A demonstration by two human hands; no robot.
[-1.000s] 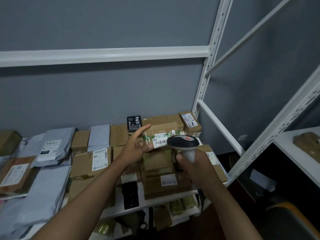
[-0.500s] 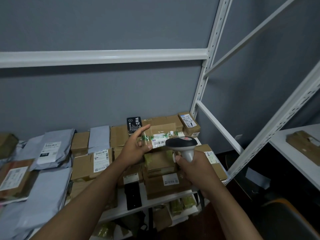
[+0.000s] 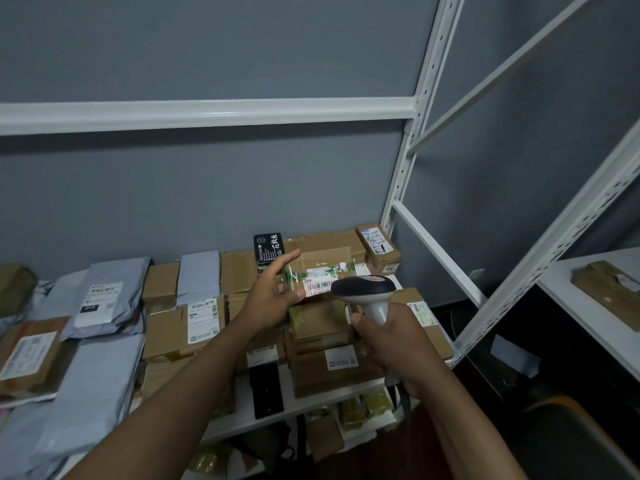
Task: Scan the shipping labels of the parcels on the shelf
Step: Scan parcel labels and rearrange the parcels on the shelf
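My left hand holds a small cardboard parcel lifted over the stacked boxes, thumb and fingers round its left end. Its white barcode label faces me, beside green printed tape. My right hand grips the handle of a grey and black barcode scanner. The scanner's head sits just right of the label and covers its right end. More labelled cardboard boxes and grey mailer bags lie on the white shelf.
White shelf uprights rise at the right, with a crossbar overhead. A second shelf to the right carries a brown parcel. A black box stands at the back, and more packages sit on a lower level.
The parcel and scanner stay together in my hands with hardly any shift. The view has drifted slightly, so the shelf contents sit a little lower and left.
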